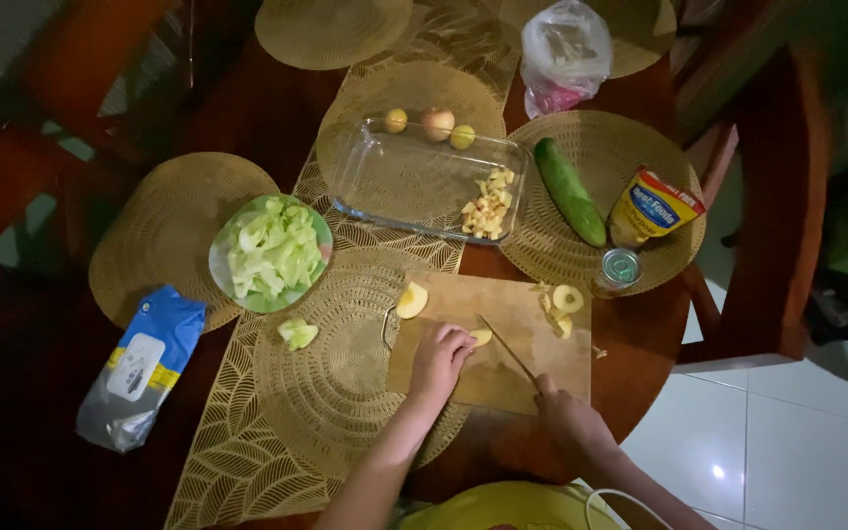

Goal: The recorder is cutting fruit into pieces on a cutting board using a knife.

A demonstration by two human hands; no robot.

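Pinning a pale apple wedge (481, 337) on the wooden board (503, 378), left hand (439, 358); right grip (559, 412) clenched on knife (508, 348).

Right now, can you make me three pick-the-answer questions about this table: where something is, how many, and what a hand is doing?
1. Where is the cucumber?
A. in the glass dish
B. on a woven mat right of the glass dish
C. on the cutting board

2. How many whole fruits are in the glass dish?
A. three
B. one
C. six

3. What does the right hand hold?
A. a spoon
B. nothing
C. a knife

Answers: 1 B, it lies beside the dish. 2 A, three sit along the far edge. 3 C, the knife blade points over the cutting board.
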